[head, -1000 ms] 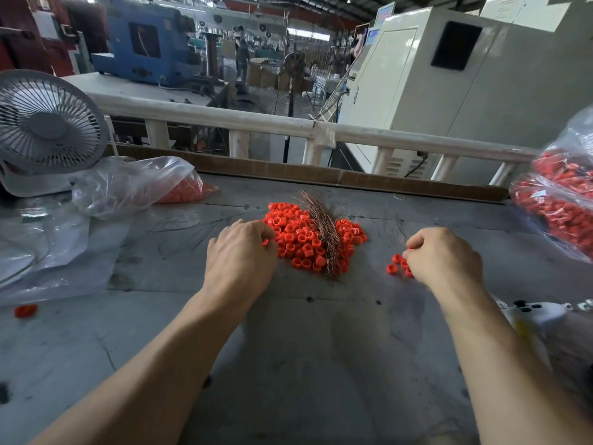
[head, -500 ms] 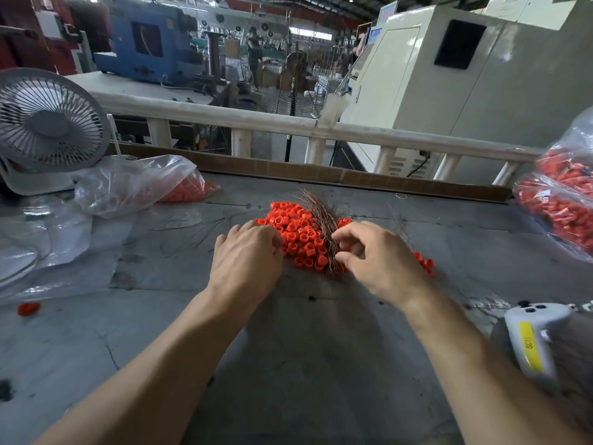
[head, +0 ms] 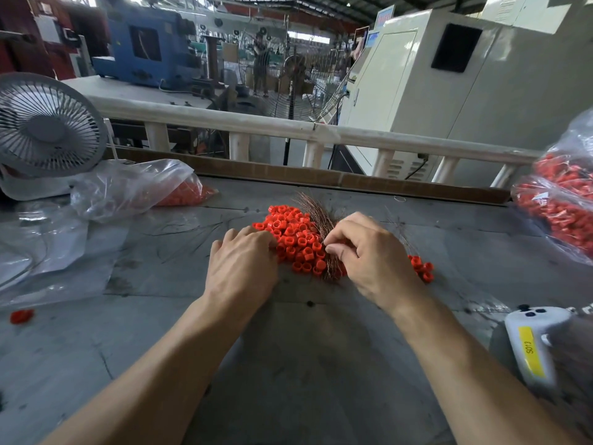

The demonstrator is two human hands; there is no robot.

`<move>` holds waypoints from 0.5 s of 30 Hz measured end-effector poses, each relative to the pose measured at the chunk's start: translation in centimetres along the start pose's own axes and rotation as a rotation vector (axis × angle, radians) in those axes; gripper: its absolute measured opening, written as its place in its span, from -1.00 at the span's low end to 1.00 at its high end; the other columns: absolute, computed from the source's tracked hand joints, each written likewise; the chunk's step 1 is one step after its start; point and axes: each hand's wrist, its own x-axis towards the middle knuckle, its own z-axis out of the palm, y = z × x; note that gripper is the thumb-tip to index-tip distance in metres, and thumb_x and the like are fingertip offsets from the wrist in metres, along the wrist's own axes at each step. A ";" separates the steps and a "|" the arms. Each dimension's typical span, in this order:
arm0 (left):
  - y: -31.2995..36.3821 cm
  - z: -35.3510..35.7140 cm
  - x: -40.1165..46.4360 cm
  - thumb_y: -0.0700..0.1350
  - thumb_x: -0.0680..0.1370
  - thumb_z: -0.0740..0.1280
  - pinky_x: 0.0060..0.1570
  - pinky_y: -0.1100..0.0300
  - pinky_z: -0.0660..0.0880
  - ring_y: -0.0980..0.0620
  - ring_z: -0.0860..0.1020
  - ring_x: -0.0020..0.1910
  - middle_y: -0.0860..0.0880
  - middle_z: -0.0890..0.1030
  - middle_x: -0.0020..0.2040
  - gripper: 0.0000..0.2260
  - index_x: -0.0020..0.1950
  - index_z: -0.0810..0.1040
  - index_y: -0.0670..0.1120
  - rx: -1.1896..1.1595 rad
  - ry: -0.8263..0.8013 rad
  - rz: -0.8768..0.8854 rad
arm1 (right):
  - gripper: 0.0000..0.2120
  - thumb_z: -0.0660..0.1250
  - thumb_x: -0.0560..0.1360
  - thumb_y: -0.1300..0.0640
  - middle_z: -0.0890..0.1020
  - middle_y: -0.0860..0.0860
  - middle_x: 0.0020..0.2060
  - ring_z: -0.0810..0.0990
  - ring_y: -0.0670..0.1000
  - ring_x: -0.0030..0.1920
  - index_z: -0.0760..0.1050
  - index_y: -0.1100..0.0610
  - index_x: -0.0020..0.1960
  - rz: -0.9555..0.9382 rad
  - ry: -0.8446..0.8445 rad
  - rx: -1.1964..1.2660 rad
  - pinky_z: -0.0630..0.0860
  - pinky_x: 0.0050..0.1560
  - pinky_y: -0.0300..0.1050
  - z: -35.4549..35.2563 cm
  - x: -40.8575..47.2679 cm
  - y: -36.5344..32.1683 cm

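Note:
A pile of small red plastic caps (head: pixel 293 239) lies in the middle of the grey table (head: pixel 288 364). A bundle of thin copper-coloured wires (head: pixel 314 208) lies across the pile's right side. My left hand (head: pixel 240 261) rests knuckles-up at the pile's left edge with its fingers curled down; its fingertips are hidden. My right hand (head: pixel 372 255) is over the wire bundle, thumb and forefinger pinching wire strands. A few separate red caps (head: pixel 422 268) lie just right of my right hand.
A small fan (head: pixel 48 123) stands at the back left beside a clear bag of red caps (head: pixel 128 187) and loose plastic sheets (head: pixel 38 248). A full bag of red parts (head: pixel 564 203) sits at the right edge. A white controller (head: pixel 529 345) lies front right. One stray cap (head: pixel 21 316) is far left.
My right hand left the small group of caps on the right, moved left onto the wire bundle and pinched strands. My left hand stayed at the pile's left edge.

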 end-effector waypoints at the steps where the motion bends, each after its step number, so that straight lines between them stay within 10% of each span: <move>1: 0.0 0.0 0.0 -0.02 0.63 0.29 0.23 0.01 0.31 -0.08 0.44 0.27 0.05 0.58 0.27 -0.74 0.30 0.59 0.13 0.002 0.007 0.002 | -0.97 0.47 0.54 0.15 0.62 -0.12 -0.05 0.57 -0.02 0.06 0.63 0.07 -0.07 -0.021 0.004 0.006 0.53 0.10 0.03 -0.1 0.0 -0.2; 15: 0.1 -0.8 -0.4 -0.08 0.58 0.39 0.24 -0.03 0.43 -0.05 0.55 0.17 0.05 0.63 0.09 -0.82 0.17 0.64 0.08 -0.169 0.057 -0.006 | -0.87 0.29 0.67 0.19 0.63 -0.06 -0.27 0.64 -0.01 -0.32 0.62 0.11 0.12 -0.121 0.166 0.368 0.61 -0.24 -0.08 -0.2 -0.4 -2.3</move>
